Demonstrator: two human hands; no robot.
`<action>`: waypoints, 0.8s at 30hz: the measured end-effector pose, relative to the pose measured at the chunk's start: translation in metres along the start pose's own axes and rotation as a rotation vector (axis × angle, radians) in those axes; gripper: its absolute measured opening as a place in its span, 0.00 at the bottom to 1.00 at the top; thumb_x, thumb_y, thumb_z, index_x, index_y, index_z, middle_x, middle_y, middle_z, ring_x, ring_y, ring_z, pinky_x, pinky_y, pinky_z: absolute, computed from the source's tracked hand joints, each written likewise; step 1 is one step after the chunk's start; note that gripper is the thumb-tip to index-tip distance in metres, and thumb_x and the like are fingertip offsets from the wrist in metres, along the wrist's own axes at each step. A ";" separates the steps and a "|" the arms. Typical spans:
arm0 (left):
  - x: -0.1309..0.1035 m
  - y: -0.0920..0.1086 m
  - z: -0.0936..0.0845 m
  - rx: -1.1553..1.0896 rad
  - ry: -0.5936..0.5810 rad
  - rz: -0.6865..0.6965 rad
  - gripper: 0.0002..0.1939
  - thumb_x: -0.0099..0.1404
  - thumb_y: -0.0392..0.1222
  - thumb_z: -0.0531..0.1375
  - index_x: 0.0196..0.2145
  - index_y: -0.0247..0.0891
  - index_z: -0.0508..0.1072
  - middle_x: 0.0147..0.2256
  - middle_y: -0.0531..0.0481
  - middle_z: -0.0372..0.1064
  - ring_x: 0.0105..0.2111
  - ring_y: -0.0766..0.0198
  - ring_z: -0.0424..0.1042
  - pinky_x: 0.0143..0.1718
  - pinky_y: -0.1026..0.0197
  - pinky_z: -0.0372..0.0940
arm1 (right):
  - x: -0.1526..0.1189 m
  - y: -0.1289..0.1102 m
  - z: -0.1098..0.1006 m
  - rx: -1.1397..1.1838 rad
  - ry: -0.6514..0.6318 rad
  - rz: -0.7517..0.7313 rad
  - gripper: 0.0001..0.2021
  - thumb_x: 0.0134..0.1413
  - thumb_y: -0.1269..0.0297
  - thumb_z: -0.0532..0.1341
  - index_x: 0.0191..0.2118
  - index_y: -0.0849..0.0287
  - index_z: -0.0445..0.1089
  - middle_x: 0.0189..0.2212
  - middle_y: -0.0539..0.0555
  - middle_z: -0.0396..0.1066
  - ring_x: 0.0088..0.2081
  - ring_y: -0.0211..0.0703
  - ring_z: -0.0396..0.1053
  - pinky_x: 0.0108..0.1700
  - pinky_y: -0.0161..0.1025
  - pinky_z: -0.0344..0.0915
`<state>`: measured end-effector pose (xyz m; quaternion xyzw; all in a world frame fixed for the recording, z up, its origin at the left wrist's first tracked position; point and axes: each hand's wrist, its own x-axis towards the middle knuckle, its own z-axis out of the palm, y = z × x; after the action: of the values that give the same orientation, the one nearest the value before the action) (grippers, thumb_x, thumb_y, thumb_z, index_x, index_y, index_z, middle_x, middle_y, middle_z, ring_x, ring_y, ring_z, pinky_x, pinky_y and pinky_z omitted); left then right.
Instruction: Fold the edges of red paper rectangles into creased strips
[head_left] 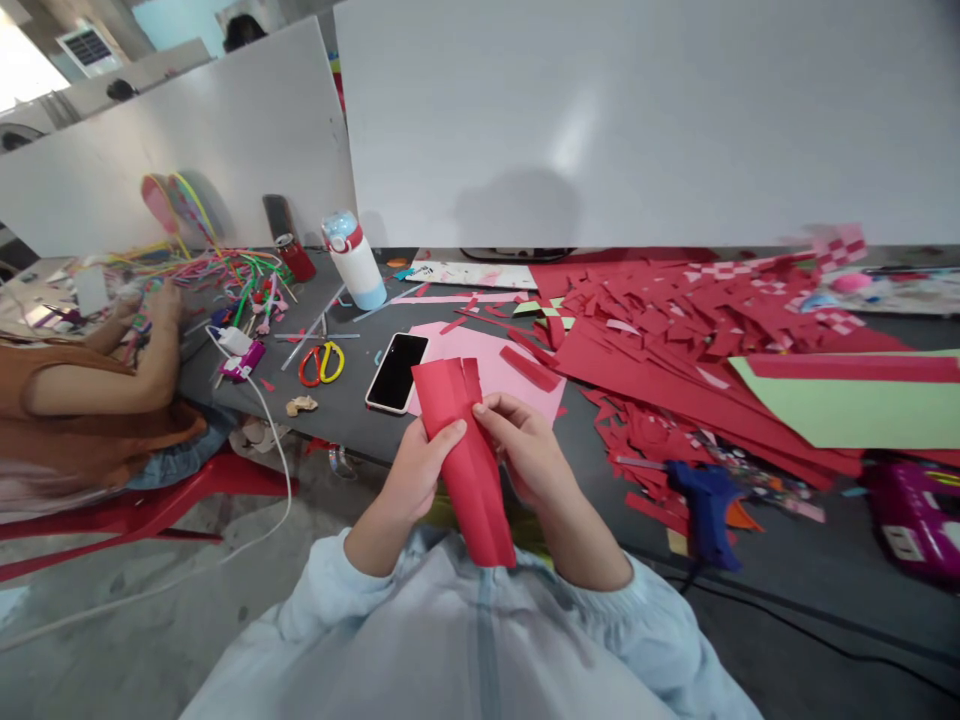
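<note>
Both hands work on a creased red paper strip (474, 475), held tilted in front of the jacket (420, 640) at the near edge of the dark table (349, 390). Left hand (415, 470): thumb lies flat on the strip's front face, gripping it at the left edge; the other fingers are largely hidden behind. Right hand (525, 450): thumb and index finger pinch the strip's right edge, near its upper end.

Behind the strip, in view: pink sheet (469, 348), with a smartphone (397, 372) at its left edge, dark screen up. Further left, scissors (325, 362) with red and yellow handles; beyond them a white-and-blue bottle (356, 265) stands upright, near a red can (297, 260).

Right side: heap of red paper cuttings (675, 310), light green sheet (847, 405), blue glue gun (703, 510) near the table's front edge.

Far left: a co-worker (82, 420) sits on a red chair (169, 505); what their fingers hold, cannot tell.
</note>
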<state>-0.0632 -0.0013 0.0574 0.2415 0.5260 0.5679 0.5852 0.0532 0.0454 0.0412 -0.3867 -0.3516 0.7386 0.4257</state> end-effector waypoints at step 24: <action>-0.019 -0.012 -0.019 -0.013 0.061 0.010 0.23 0.49 0.50 0.71 0.38 0.34 0.75 0.31 0.48 0.77 0.34 0.57 0.76 0.40 0.57 0.69 | -0.014 0.018 0.009 -0.050 -0.017 0.043 0.21 0.35 0.46 0.73 0.26 0.56 0.67 0.16 0.41 0.60 0.17 0.28 0.52 0.17 0.29 0.49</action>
<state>-0.0710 -0.0271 0.0469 0.2228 0.5386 0.5814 0.5676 0.0441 0.0242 0.0336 -0.3986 -0.3652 0.7419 0.3967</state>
